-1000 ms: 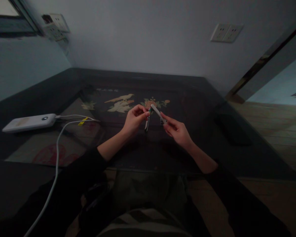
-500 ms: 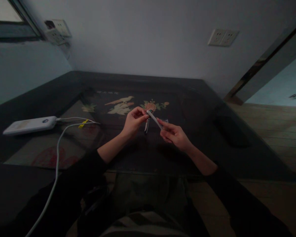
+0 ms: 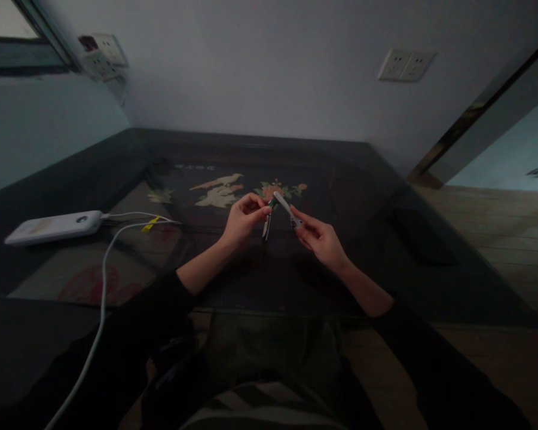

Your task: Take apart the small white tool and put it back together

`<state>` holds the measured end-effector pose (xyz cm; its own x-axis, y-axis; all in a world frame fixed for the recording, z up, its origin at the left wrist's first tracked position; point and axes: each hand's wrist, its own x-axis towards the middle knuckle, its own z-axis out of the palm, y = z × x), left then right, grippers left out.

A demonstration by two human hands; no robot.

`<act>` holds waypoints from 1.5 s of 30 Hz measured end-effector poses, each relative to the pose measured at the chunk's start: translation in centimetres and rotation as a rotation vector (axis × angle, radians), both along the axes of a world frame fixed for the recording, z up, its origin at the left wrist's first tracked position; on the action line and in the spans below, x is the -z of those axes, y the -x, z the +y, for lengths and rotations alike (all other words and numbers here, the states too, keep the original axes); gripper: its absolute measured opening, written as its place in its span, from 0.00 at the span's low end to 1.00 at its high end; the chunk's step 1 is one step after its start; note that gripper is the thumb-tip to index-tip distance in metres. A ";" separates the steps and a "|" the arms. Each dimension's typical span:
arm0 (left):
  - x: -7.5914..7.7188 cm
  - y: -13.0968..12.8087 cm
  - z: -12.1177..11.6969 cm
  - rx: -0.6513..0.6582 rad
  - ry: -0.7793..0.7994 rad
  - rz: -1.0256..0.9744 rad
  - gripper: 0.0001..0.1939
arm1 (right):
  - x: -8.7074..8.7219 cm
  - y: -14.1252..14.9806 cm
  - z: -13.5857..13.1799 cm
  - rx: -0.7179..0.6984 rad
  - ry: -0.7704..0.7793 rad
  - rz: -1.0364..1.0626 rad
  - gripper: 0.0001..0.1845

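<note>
My left hand (image 3: 242,220) is closed in a pinch on a slim black-and-white strip (image 3: 266,228), which hangs below the fingertips. A small green part shows at the top of that strip. Between the fingers and thumb of my right hand (image 3: 321,240) is a slender white stick-like piece (image 3: 285,203), slanting up to the left. Its upper end lies very close to the green part; whether the two touch I cannot tell. Something small and greyish sits at the right fingertips, too dim to name. Both hands are over the dark table.
A white power bank (image 3: 56,227) lies on the left of the dark table (image 3: 341,161), with a white cable (image 3: 104,286) running toward me. A yellow tag (image 3: 151,224) is on the cable. A dark flat object (image 3: 425,237) lies at right. Wall sockets (image 3: 406,65) are behind.
The white piece has shifted slightly right and up, with my right hand turning a little. The green part by my left fingertips has come into view. My left hand has barely moved.
</note>
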<state>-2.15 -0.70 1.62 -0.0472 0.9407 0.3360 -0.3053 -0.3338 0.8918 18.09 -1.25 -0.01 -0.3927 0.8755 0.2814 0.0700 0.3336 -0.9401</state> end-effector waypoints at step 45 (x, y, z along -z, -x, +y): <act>-0.5 -0.1 -0.2 -0.010 0.042 -0.046 0.20 | -0.6 -0.1 -0.9 -0.146 0.006 0.012 0.27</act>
<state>-2.02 -0.89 2.09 -0.0716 0.9532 0.2939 -0.3432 -0.3002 0.8900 18.20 -2.17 0.56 -0.5125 0.8113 0.2813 0.0102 0.3333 -0.9428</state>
